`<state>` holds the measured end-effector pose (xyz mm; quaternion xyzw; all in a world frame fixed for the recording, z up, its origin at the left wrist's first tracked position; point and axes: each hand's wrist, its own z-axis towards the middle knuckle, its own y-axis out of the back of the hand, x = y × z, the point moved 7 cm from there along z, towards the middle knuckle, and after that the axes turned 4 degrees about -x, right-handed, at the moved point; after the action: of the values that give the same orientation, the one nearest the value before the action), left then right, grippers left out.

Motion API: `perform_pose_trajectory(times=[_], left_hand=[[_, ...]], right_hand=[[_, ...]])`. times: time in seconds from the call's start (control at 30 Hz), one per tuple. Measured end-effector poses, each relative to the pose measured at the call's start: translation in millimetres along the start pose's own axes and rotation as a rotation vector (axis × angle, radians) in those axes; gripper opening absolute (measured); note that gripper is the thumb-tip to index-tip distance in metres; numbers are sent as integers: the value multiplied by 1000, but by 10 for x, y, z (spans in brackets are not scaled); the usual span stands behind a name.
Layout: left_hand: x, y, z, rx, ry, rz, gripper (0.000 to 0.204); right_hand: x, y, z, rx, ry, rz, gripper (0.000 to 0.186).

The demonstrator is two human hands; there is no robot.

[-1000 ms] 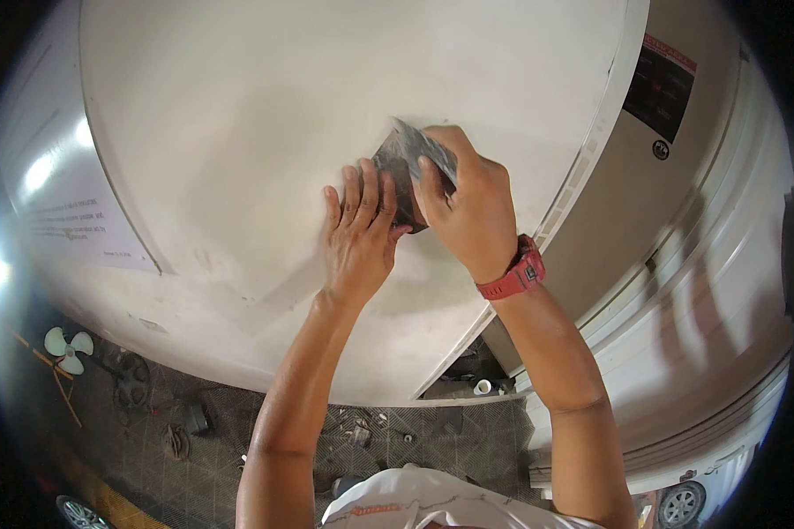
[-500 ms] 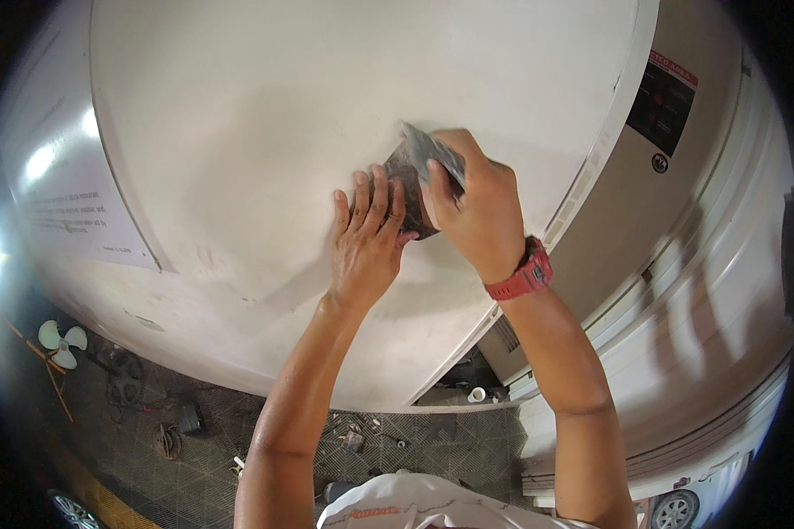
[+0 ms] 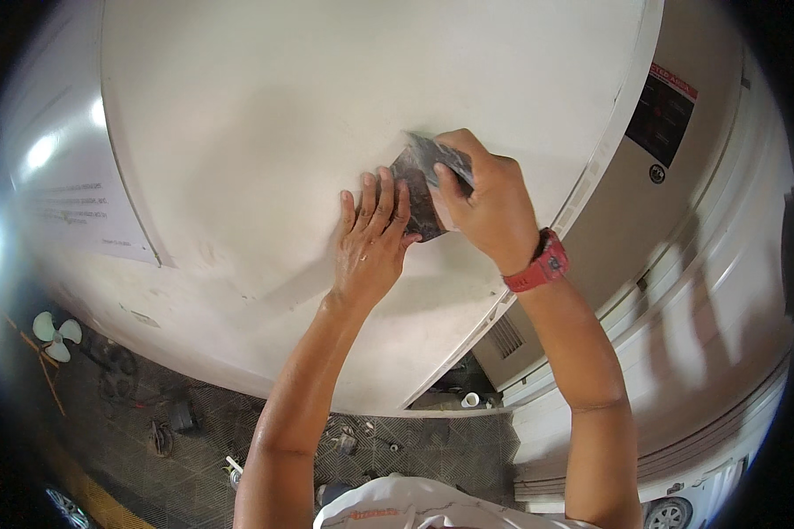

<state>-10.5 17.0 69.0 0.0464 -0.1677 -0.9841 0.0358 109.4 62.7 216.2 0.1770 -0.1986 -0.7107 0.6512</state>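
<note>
A dark, worn sheet, apparently sandpaper (image 3: 425, 212), lies against a large off-white panel (image 3: 238, 159). Its upper part is folded over and wet-looking or dusty grey. My right hand (image 3: 492, 198) pinches that folded part between thumb and fingers; some of its fingers are hidden behind the fold. Flat on the panel, my left hand (image 3: 370, 238) has its fingers stretched out, and their right side touches the sheet's left edge. Small drops show on the back of this hand. A red watch (image 3: 538, 262) is on my right wrist.
A white printed sheet (image 3: 71, 159) covers the panel's left part. On the right, beyond the panel's edge, a wall bears a dark poster (image 3: 662, 119). Below are a dark floor mat (image 3: 450, 450) with scattered debris, a white cup (image 3: 471, 400) and a white-bladed fan (image 3: 56, 336).
My right hand and the folded part of the sandpaper have shifted slightly right and down. My left hand stays flat beside the sheet. The whole view has moved a little.
</note>
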Motion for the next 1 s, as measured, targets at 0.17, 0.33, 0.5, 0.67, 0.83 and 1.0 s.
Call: perform_pose_trajectory(times=[0.17, 0.33, 0.5, 0.67, 0.83, 1.0], left_hand=[[-4, 27, 27, 5, 16, 12, 76], [-11, -47, 12, 52, -4, -42, 79], [0, 16, 17, 12, 11, 6, 78], [-18, -5, 2, -21, 1, -5, 85], [64, -28, -41, -54, -21, -66, 93], [128, -95, -73, -29, -40, -71, 102]], right_hand=[[73, -7, 99, 12, 54, 0, 20], [82, -25, 100, 22, 30, 2, 20], [10, 4, 46, 61, 24, 32, 22], [132, -271, 147, 84, 153, -24, 25], [100, -66, 113, 111, 62, 14, 25], [154, -269, 116, 148, 182, -64, 26]])
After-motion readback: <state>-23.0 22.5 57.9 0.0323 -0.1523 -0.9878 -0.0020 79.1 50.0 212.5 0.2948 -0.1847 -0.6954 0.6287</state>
